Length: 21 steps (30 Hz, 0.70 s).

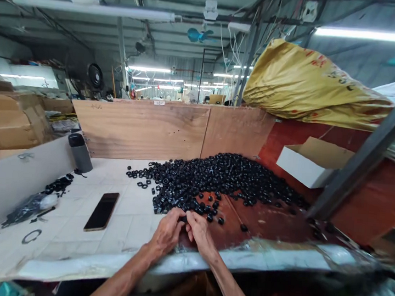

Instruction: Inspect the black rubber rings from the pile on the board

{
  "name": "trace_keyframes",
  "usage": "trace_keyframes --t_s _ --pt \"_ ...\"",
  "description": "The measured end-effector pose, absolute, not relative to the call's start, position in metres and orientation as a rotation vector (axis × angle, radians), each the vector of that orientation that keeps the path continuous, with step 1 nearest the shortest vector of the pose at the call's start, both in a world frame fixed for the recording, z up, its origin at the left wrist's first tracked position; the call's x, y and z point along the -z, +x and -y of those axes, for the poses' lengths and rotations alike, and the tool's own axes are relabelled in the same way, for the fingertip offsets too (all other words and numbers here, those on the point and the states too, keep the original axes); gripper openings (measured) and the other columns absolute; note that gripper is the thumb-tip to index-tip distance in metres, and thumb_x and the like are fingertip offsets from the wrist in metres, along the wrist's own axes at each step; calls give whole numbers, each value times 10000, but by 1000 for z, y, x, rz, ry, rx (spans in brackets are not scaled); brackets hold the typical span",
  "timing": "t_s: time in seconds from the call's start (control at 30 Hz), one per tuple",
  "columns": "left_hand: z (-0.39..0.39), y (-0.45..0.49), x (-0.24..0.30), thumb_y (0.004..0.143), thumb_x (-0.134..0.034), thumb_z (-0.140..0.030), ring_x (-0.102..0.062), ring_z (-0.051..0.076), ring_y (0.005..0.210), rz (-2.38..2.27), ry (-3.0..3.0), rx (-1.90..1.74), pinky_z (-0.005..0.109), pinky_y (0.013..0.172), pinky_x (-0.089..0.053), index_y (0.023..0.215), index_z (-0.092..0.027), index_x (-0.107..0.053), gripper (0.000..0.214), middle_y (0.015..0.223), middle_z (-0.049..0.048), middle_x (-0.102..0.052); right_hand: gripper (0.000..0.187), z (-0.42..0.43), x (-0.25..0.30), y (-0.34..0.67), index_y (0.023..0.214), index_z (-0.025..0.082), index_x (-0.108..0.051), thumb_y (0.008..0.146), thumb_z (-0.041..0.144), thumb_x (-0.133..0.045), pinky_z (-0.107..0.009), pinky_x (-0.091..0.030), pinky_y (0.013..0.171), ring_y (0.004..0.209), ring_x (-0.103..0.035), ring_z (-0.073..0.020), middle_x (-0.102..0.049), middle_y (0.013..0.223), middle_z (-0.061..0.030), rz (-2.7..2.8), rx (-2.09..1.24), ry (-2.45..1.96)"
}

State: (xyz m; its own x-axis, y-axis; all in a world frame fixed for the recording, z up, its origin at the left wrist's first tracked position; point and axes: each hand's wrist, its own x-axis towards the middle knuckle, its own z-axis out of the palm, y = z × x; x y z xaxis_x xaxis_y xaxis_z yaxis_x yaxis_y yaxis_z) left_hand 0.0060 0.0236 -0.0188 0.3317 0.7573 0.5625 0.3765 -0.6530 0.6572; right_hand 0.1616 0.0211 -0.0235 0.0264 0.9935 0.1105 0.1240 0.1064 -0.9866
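My left hand [168, 231] and my right hand [199, 233] meet near the front edge of the work table. The fingers of both are bent and closed, their tips almost touching. A small black part [183, 219] shows dark between the fingertips, mostly covered by them. Just beyond my hands spreads a large heap of small black ring-shaped parts [215, 177]. A few loose ones, such as a black part [220, 221], lie close to my right hand.
A phone [102, 211] lies flat on the pale left side of the table. Behind it stands a grey bottle [80, 153], with a plastic bag [28, 208] at left. Wooden boards [144, 129] wall the back. A white box [302, 168], slanted metal post [363, 151] and yellow sack [313, 86] are right.
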Motion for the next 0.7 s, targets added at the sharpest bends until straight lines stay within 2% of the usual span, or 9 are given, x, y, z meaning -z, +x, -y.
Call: trace_keyframes --t_s 0.07,0.2,0.27,0.4,0.53,0.6,0.7 --pt "-18 9 14 904 -515 -138 -662 219 1019 -946 2188 -1212 402 953 -530 1117 -214 -639 258 1077 77 -693 515 -11 22 166 668 216 -522 901 674 -499 -227 -282 400 357 -388 -103 -431 437 75 1278 -1056 -1251" --pt "1 21 2 884 -583 -175 -680 185 836 -995 1845 -1120 323 779 -563 1040 -183 -651 171 947 48 -711 373 15 18 179 906 186 -649 871 556 -616 -241 -418 496 466 -528 -135 -547 531 49 1345 -907 -1142" --pt "13 25 1 886 -597 -196 -682 178 808 -995 1758 -1105 304 746 -567 1018 -173 -651 144 914 43 -710 347 29 18 181 930 184 -654 875 525 -623 -249 -438 526 477 -536 -137 -558 538 46 1349 -890 -1121" --pt "35 21 16 938 -539 -173 -688 209 1006 -979 2071 -1169 372 925 -567 1111 -208 -645 206 1062 77 -709 367 54 23 170 802 200 -590 888 556 -599 -235 -367 472 404 -442 -114 -482 451 71 1093 -1109 -1156" --pt "52 7 36 959 -488 -126 -660 241 1188 -848 2369 -1161 417 1018 -558 1281 -243 -605 362 1259 116 -685 470 74 27 159 658 217 -498 897 618 -552 -230 -295 422 365 -355 -91 -427 424 73 907 -1323 -1183" --pt "59 2 36 960 -499 -134 -670 247 1184 -872 2341 -1133 417 1010 -571 1273 -247 -614 352 1258 112 -692 419 83 23 160 707 206 -546 908 573 -563 -231 -322 435 380 -398 -100 -463 453 65 992 -1265 -1232" --pt "70 -1 29 967 -547 -206 -727 228 1016 -1015 2080 -1115 378 899 -621 1187 -241 -629 237 1115 76 -729 242 95 17 162 900 196 -641 912 432 -588 -232 -390 502 460 -510 -123 -542 544 52 1205 -1063 -1214"
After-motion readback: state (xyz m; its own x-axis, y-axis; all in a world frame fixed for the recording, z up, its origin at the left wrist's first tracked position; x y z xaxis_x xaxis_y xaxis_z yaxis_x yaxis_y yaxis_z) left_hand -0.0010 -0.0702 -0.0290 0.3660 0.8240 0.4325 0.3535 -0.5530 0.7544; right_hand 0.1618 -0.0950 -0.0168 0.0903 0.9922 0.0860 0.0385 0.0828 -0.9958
